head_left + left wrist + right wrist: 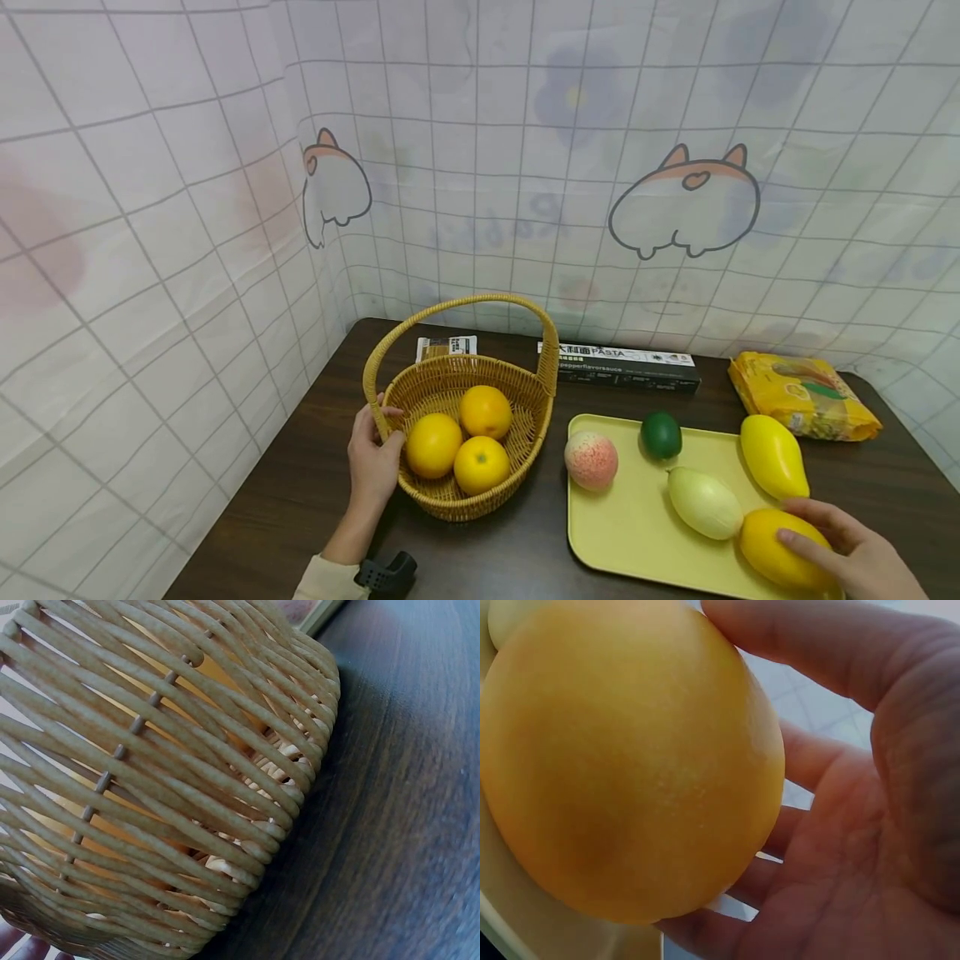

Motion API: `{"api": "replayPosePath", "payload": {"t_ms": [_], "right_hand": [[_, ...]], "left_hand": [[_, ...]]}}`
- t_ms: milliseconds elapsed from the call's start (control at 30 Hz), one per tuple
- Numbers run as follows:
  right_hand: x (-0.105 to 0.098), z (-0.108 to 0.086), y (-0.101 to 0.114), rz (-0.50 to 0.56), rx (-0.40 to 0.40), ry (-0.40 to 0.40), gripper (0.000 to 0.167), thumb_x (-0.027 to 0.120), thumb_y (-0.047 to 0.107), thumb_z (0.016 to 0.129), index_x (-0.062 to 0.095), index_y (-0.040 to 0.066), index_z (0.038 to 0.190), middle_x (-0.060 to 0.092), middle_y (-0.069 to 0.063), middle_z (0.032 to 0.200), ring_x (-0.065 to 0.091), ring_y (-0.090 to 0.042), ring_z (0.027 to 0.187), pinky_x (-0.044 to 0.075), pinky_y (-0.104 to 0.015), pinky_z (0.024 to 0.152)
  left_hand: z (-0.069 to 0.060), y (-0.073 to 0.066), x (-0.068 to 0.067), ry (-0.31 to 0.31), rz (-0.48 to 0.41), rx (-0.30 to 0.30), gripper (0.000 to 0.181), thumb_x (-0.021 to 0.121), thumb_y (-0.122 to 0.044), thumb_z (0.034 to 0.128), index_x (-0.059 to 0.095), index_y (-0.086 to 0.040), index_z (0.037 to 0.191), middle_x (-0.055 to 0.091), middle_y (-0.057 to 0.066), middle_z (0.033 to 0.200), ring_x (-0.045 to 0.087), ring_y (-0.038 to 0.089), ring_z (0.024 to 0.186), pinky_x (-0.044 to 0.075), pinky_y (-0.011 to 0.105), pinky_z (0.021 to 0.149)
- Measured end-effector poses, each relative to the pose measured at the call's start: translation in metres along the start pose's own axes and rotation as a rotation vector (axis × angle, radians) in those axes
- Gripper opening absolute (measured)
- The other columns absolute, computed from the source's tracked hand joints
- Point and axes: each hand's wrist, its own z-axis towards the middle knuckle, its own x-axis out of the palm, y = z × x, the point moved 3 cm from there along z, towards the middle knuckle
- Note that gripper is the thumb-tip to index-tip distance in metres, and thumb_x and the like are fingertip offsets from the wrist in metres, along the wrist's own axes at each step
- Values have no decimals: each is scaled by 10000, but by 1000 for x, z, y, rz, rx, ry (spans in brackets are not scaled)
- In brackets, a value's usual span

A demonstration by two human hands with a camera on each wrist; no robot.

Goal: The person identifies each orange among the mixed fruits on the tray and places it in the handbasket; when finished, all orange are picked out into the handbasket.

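Note:
In the head view my left hand (374, 465) grips the left side of a wicker basket (491, 505), at the foot of its arched handle. Three oranges (433, 446) lie inside. The left wrist view is filled by the basket's woven wall (150, 750), with a few fingertips (30, 948) at the lower left. On the right, my right hand (862, 546) holds a yellow-orange oval fruit (780, 546), thumb on one side and fingers on the other. This fruit is at the lower right of a pale yellow tray (622, 533). Close up, the right wrist view shows the fruit (630, 765) against curved fingers.
The tray also bears a peach (592, 461), a dark green fruit (662, 436), a pale green fruit (703, 502) and a yellow mango (774, 456). Behind are a black pasta box (622, 371), a yellow packet (806, 396) and a small packet (446, 347). Patterned cloth walls (480, 167) border the table.

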Motion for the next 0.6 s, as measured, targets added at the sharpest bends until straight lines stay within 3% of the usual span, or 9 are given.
{"api": "replayPosePath", "payload": {"t_ms": [100,267,600], "right_hand": [[1,1,-1,-58,-11,29,924,587,627,867,323,-27,1465,413,-339,1399,529,-402,1111,477,-456,840],[3,3,-5,-112,-39,65,929,643,569,860,282,-30,1472,387,-381,1371,558,-278,969,475,-421,787],[3,3,-6,-122,-46,61,924,661,555,853,292,-26,1469,424,-375,1336,552,-251,926,468,-400,756]], "left_hand": [[3,11,1,-7,0,-3,246,584,74,845,656,-27,1057,459,108,1450,540,329,1183,406,321,792],[3,12,1,-11,0,5,248,588,63,834,658,-21,1056,468,88,1439,552,316,1162,417,324,777],[3,13,1,-20,4,19,250,590,56,825,662,-25,1050,478,92,1432,575,287,1049,423,325,754]]}}
